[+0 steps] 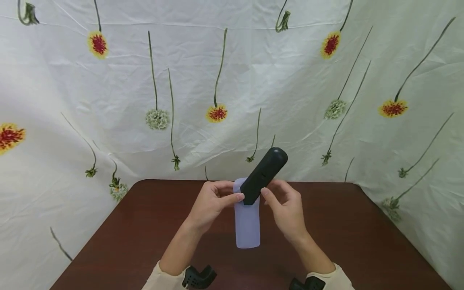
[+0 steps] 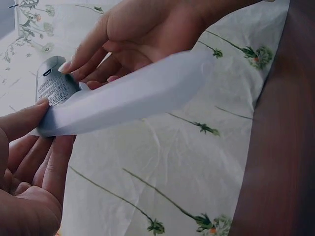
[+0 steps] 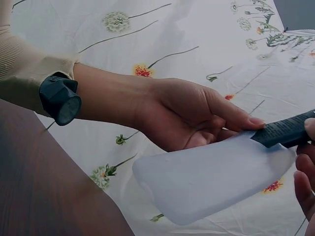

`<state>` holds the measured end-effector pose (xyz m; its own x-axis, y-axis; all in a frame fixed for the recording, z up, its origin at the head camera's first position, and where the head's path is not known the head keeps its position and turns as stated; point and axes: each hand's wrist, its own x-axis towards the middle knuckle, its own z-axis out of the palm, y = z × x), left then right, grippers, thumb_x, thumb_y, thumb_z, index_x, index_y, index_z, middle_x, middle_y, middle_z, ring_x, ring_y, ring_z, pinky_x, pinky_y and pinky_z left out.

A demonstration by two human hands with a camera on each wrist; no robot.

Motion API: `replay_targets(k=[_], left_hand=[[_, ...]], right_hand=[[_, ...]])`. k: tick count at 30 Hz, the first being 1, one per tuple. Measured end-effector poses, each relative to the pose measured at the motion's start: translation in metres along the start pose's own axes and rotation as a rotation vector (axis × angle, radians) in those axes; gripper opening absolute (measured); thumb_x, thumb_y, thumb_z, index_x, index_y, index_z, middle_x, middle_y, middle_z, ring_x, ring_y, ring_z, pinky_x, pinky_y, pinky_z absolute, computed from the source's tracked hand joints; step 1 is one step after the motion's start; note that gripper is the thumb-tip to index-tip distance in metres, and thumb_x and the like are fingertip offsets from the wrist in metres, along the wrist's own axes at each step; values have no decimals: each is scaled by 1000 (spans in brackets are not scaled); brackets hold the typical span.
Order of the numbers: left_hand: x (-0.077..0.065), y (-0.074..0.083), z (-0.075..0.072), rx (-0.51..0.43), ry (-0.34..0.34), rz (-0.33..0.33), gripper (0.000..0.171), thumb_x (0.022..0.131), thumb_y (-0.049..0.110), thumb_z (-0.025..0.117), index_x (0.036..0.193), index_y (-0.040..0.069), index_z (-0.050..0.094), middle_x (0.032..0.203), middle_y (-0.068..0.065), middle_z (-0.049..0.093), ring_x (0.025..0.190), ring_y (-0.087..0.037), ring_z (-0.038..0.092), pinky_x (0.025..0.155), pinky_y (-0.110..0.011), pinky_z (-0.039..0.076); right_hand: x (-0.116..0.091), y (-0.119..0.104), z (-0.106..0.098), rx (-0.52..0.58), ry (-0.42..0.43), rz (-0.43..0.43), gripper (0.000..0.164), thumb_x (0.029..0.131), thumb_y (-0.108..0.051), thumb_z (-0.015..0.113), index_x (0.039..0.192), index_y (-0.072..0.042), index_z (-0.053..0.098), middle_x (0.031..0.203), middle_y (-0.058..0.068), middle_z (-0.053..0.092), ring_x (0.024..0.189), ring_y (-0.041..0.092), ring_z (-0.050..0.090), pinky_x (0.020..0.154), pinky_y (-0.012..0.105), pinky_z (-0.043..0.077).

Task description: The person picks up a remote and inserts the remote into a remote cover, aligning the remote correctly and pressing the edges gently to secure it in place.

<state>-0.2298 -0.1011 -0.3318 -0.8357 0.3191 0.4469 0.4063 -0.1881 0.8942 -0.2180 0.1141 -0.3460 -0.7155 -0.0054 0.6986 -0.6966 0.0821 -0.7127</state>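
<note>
A black remote control (image 1: 264, 175) is held up at a slant, its lower end against a pale translucent sleeve (image 1: 247, 229) that hangs below. Small print and a port show on the remote in the left wrist view. My left hand (image 1: 210, 203) pinches the remote's lower end and the sleeve's upper part, thumb in front and fingers behind. With thumb on the remote's edge, my right hand (image 1: 287, 207) grips it from the other side; its fingers are partly hidden behind. From the right wrist, the sleeve (image 3: 206, 179) extends out below the right palm.
Beneath the hands is a dark brown table (image 1: 159, 225) with rounded far corners. A white cloth with printed flowers (image 1: 195, 72) hangs behind and beside it. Black wrist devices (image 1: 199, 277) sit at both cream sleeve cuffs.
</note>
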Motion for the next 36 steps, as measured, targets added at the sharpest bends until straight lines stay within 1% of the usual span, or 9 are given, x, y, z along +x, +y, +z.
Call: replay_targets(k=[3, 8, 14, 18, 21, 26, 31, 32, 36], left_hand=[[0, -1, 2, -11, -22, -2, 27, 90, 0, 78, 115, -10, 73, 102, -19, 75, 88, -24, 74, 80, -41, 61], [1, 0, 4, -16, -24, 2, 26, 90, 1, 78, 113, -10, 74, 102, -20, 75, 87, -25, 75, 78, -39, 61], [1, 1, 2, 14, -3, 14, 25, 89, 0, 80, 112, -8, 75, 102, -19, 75, 88, -26, 74, 78, -38, 60], [1, 2, 1, 47, 9, 17, 25, 88, 1, 81, 112, -5, 76, 102, -18, 76, 89, -29, 75, 78, -38, 60], [0, 3, 1, 70, 14, 22, 23, 88, 1, 81, 110, -4, 77, 103, -17, 76, 92, -30, 74, 77, -39, 60], [0, 3, 0, 119, 4, 42, 22, 87, 3, 82, 108, -2, 79, 102, -14, 77, 97, -31, 73, 78, -40, 60], [-2, 1, -2, 179, -8, 48, 21, 87, 5, 84, 107, 0, 80, 100, -11, 77, 97, -30, 71, 78, -41, 60], [-2, 0, -2, 185, -9, 48, 21, 87, 5, 84, 107, 1, 80, 100, -10, 77, 97, -30, 71, 77, -41, 60], [-2, 0, -3, 193, -9, 47, 21, 87, 6, 84, 107, 2, 81, 101, -9, 78, 98, -30, 71, 77, -43, 60]], right_hand=[[0, 1, 2, 6, 67, 21, 16, 96, -3, 74, 111, 0, 73, 94, 8, 74, 78, 22, 67, 66, 32, 58], [2, -1, 1, 3, 73, 27, 16, 95, -2, 74, 110, 2, 73, 92, 11, 75, 77, 22, 70, 66, 32, 59], [4, 0, -1, -15, 28, 33, 16, 96, -2, 74, 111, 3, 71, 86, 10, 74, 71, 30, 69, 65, 32, 58], [5, 0, -3, -42, -11, 25, 15, 96, -3, 74, 111, 0, 72, 84, 8, 72, 72, 25, 66, 65, 36, 59], [5, 0, -5, -67, -50, 10, 14, 96, -3, 74, 110, -1, 72, 84, 7, 71, 74, 23, 65, 64, 37, 59], [5, -1, -7, -107, -105, -12, 14, 97, -5, 72, 111, -2, 72, 84, 4, 71, 74, 27, 65, 62, 34, 58], [4, -1, -8, -159, -156, -2, 15, 99, -9, 72, 114, -6, 74, 86, 0, 72, 74, 31, 66, 62, 33, 57], [4, -1, -8, -166, -166, -1, 16, 99, -9, 72, 114, -6, 74, 86, 1, 73, 73, 32, 65, 63, 33, 57], [3, 1, -8, -203, -192, -18, 19, 99, -10, 72, 117, -7, 75, 84, 1, 72, 70, 29, 64, 61, 32, 56]])
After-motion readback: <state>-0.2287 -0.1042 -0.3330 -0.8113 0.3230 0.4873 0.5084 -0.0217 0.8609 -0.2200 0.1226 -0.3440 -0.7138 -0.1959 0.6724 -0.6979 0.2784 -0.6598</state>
